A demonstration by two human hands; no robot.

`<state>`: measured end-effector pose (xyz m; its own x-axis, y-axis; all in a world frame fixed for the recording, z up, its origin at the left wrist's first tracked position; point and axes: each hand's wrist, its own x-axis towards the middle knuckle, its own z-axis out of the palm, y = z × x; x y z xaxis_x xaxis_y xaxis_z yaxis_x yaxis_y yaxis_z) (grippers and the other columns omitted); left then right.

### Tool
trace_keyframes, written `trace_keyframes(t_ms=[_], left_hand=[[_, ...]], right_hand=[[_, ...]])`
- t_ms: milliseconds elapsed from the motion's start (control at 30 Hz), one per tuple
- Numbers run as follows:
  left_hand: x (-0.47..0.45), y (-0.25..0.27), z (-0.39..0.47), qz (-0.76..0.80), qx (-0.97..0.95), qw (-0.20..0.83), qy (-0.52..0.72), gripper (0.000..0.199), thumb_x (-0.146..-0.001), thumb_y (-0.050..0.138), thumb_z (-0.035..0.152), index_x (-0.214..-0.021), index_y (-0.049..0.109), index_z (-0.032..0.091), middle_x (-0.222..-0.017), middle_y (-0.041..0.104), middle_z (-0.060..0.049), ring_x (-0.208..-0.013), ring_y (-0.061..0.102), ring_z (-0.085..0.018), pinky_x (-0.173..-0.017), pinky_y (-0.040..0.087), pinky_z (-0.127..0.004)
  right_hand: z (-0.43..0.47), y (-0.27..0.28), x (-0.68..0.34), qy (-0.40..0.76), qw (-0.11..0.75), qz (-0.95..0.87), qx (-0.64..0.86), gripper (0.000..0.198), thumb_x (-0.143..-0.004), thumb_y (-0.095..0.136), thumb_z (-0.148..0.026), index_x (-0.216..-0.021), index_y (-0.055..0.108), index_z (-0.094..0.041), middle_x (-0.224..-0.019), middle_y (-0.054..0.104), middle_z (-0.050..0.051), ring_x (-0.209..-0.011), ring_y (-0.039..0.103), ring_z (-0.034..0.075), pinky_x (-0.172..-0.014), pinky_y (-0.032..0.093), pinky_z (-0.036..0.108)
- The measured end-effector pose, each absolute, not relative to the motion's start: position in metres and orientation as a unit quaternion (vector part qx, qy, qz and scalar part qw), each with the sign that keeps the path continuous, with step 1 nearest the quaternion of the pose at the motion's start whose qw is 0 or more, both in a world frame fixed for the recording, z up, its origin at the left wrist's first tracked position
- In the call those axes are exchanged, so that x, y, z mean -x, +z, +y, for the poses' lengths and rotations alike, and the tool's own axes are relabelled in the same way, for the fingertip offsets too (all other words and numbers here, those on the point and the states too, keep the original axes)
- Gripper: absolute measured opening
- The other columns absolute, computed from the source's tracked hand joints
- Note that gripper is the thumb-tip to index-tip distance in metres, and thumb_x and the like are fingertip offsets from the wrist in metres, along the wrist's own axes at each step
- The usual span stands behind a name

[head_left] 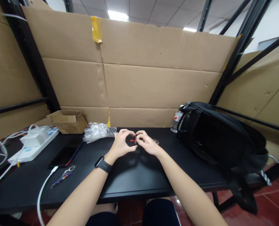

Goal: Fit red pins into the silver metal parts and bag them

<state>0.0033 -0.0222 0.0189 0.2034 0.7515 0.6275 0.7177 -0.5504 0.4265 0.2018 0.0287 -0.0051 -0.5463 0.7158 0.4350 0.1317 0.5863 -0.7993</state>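
Left of black fabric backpack (228,138), left hand (122,142) and right hand (149,145) gripped thin pale flat piece (136,140); gentle pressure seemed best.

One head cam, wide view, aimed forward and slightly down
It sits above the near edge of the black tabletop (134,180), squarely facing the cardboard panel (153,88). Ceiling light (118,15) makes it in up top, dark shorts (161,213) at the bottom. Left hand (123,143) and right hand (149,145) land near mid-frame, fairly close to the lens.
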Motion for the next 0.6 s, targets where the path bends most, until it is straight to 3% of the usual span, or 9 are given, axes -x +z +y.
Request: trace_keyframes(t_ms=[200,333,500,600], left_hand=[[0.0,0.021,-0.021,0.471,-0.779,0.041,0.413,0.04,-0.064,0.083,0.029,-0.1,0.064,0.026,-0.11,0.071,-0.002,-0.117,0.056,-0.029,-0.102,0.037,-0.044],[0.005,0.021,-0.018,0.465,-0.778,0.055,0.418,0.035,-0.068,0.081,0.03,-0.099,0.065,0.026,-0.109,0.071,-0.002,-0.115,0.057,-0.028,-0.102,0.038,-0.043],[0.007,0.012,-0.017,0.464,-0.813,0.071,0.345,0.048,-0.073,0.077,0.031,-0.12,0.063,0.032,-0.113,0.071,-0.002,-0.12,0.053,-0.029,-0.102,0.036,-0.046],[0.008,0.005,-0.014,0.471,-0.826,0.069,0.303,0.043,-0.078,0.075,0.039,-0.12,0.064,0.034,-0.118,0.07,-0.003,-0.123,0.05,-0.03,-0.102,0.035,-0.047]], right_hand=[[0.031,-0.001,-0.21,0.389,0.366,-0.802,0.267,0.03,-0.093,0.059,-0.049,-0.084,0.059,-0.021,-0.127,0.045,0.007,-0.104,0.055,0.018,-0.091,0.05,0.033],[0.032,0.004,-0.219,0.38,0.369,-0.799,0.284,0.028,-0.094,0.059,-0.047,-0.084,0.06,-0.021,-0.127,0.046,0.007,-0.106,0.055,0.019,-0.092,0.048,0.033],[0.031,0.006,-0.224,0.309,0.322,-0.836,0.32,0.018,-0.094,0.059,-0.037,-0.086,0.063,-0.021,-0.125,0.048,0.007,-0.1,0.056,0.018,-0.083,0.049,0.031],[0.032,0.002,-0.223,0.229,0.306,-0.852,0.357,0.009,-0.092,0.06,-0.028,-0.088,0.064,-0.021,-0.126,0.049,0.008,-0.108,0.054,0.021,-0.083,0.048,0.033]])
